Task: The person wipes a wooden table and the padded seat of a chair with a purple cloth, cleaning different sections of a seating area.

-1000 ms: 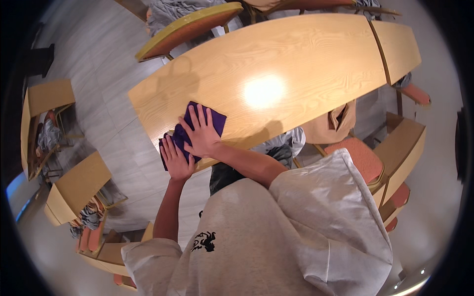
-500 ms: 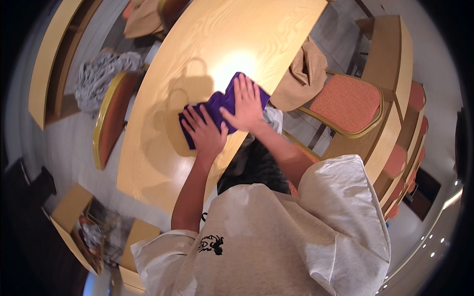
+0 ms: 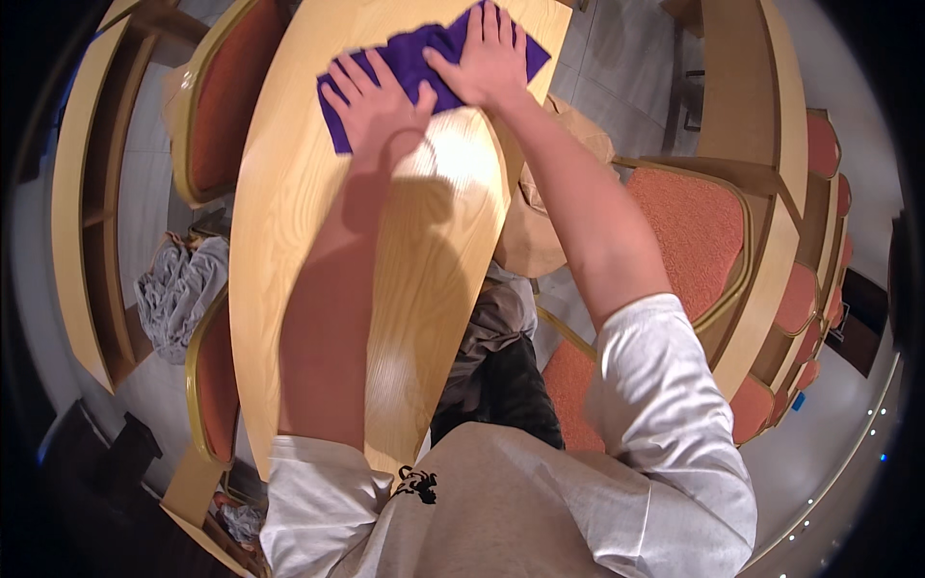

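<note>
A purple cloth lies spread, with a few wrinkles, across the far part of a light wooden table. On its left part my left hand rests flat, fingers apart and thumb out to the side. My right hand presses on the cloth's right part, palm down, its fingers stretched toward the far side. Both arms reach well forward over the tabletop. The underside of the cloth is hidden.
Orange padded chairs with gold frames stand at the right and left of the table. A tan cloth bag sits by the table's right edge. Grey bundled fabric lies at left. Rows of wooden desks stand farther right.
Both hands have slid forward, away from me, and the purple cloth has moved with them along the table. The cloth now lies wider and flatter, and my arms are straighter.
</note>
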A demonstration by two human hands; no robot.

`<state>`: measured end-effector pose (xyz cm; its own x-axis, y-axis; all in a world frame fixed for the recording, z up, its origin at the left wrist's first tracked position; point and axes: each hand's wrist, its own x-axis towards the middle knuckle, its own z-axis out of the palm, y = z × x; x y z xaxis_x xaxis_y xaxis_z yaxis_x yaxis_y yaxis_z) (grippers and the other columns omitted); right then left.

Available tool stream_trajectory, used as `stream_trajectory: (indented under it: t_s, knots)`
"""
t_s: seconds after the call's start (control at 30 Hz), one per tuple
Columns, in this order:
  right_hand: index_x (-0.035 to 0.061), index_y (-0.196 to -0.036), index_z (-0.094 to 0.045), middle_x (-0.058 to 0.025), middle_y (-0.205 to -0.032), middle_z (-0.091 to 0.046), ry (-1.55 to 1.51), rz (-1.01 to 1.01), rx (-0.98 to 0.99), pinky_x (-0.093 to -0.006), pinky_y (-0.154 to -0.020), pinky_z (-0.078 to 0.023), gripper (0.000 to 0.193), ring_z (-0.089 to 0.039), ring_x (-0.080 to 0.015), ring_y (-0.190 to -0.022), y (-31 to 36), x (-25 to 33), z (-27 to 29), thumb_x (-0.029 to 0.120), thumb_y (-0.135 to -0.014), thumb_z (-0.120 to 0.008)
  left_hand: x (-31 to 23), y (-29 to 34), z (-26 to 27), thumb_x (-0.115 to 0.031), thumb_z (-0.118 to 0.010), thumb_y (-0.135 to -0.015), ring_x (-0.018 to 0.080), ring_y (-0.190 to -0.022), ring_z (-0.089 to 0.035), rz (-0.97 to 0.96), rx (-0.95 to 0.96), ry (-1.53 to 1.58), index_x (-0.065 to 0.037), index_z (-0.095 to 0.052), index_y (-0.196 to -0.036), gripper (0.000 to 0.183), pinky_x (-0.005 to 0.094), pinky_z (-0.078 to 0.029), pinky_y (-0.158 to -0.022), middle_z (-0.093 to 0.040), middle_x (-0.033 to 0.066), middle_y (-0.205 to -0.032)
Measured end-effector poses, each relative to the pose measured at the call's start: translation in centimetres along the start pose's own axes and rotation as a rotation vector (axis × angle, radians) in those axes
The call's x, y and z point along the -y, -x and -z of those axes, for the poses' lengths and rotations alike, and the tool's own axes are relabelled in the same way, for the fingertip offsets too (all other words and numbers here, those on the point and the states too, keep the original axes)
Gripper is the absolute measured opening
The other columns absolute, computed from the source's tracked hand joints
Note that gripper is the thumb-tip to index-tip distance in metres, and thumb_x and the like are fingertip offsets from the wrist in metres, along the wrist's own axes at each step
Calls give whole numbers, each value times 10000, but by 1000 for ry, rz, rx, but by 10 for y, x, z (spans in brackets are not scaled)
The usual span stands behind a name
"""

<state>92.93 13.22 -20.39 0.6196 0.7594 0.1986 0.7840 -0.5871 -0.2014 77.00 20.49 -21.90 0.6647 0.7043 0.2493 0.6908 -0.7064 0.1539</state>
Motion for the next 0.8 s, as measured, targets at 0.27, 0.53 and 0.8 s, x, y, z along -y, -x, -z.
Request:
stream_trajectory:
  t_s: [0.27, 0.53, 0.8]
  knots:
    - [-58, -1558, -341, -252, -1619, -356, -26, -88, 127, -512, -1237, -211, 966, -311, -365, -1516, -114, -42, 6, 680, -946, -456, -25, -152, -18, -617, -548, -918, 441, -1538, -208, -17, 164, -135, 26, -270, -1589, 970, 569, -126, -1258, -276, 306, -1630]
    - [-32, -1428, -524, -242, -1472, -539, -50, -123, 204, -529, -1163, -308, 811, -478, -362, -1394, -119, -42, 17, 632, -966, -463, -35, -175, -9, -616, -525, -923, 406, -1550, -201, -77, 185, -165, 10, -214, -1615, 984, 545, -121, -1267, -256, 278, -1651]
    - [-11, -1556, -373, -217, -1634, -342, 65, -9, -43, -502, -1254, -161, 865, -283, -363, -1520, -74, -41, -10, 624, -973, -450, -46, -89, -20, -585, -465, -954, 444, -1540, -198, -78, 51, -47, 29, -289, -1585, 898, 598, -120, -1240, -249, 285, -1649]
